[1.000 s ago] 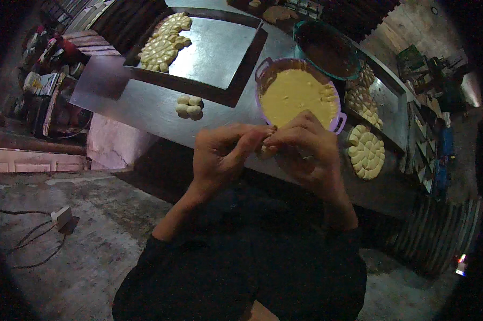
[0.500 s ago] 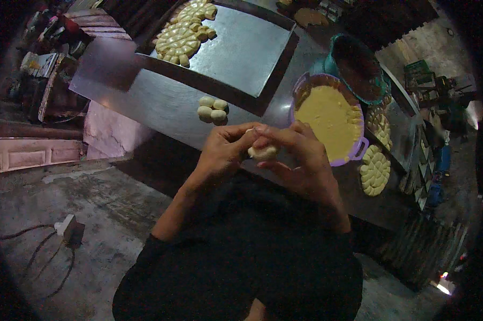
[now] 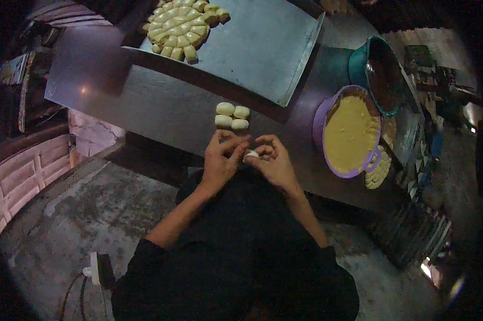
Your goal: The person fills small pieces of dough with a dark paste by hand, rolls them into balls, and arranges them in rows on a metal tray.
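Observation:
A small pale dough ball [image 3: 251,154] is held in my right hand [image 3: 276,166], its thumb and curled fingers closed around it. Beside it, my left hand [image 3: 220,163] has thumb and fingertips drawn together close to the dough; whatever they pinch, if anything, is too small to make out. Several smooth dough balls [image 3: 225,109] lie in a tight cluster on the metal table [image 3: 161,96], just beyond my left fingers. On the large metal tray [image 3: 252,45] farther off rests a round of glossy, joined dough pieces [image 3: 178,27], at its left end.
To the right stands a purple basin [image 3: 320,125] with a yellow mass [image 3: 351,136] in it. Behind it is a teal basin [image 3: 359,69]. Another round of dough pieces [image 3: 379,174] lies partly behind the purple basin. A white plug [image 3: 94,268] with cords is at lower left.
My view has shifted, and both hands appear lower and nearer my body. The fingers of my left hand have come away from the dough ball, which stays in my right hand.

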Motion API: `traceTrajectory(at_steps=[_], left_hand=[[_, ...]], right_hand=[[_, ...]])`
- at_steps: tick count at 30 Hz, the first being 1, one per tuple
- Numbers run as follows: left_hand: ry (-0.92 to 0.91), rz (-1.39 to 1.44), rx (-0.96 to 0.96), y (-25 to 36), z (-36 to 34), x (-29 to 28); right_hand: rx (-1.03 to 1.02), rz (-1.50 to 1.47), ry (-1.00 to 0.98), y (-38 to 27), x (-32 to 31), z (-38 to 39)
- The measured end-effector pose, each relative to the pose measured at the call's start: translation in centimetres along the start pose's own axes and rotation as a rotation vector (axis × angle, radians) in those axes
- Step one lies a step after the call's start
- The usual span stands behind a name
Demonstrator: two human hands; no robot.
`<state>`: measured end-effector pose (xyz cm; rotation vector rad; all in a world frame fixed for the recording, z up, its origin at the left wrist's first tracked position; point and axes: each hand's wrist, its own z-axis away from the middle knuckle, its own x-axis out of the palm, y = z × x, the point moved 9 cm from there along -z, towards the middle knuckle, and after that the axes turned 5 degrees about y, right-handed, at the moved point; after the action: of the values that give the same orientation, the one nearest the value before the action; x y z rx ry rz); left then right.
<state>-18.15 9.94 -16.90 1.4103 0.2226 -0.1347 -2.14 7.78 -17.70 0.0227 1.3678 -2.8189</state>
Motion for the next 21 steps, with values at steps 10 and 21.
traceTrajectory(at_steps=[10,21], left_hand=[[0.018,0.069,-0.07,-2.6,-8.7,-5.2],[0.228,-0.099,-0.047,-3.5,-7.6,-12.6]], right_hand=[[-0.457,0.773,0.27,-1.2,-1.1,-5.7],[-0.894,1.016,-0.124,-15.2,8.6,-10.9]])
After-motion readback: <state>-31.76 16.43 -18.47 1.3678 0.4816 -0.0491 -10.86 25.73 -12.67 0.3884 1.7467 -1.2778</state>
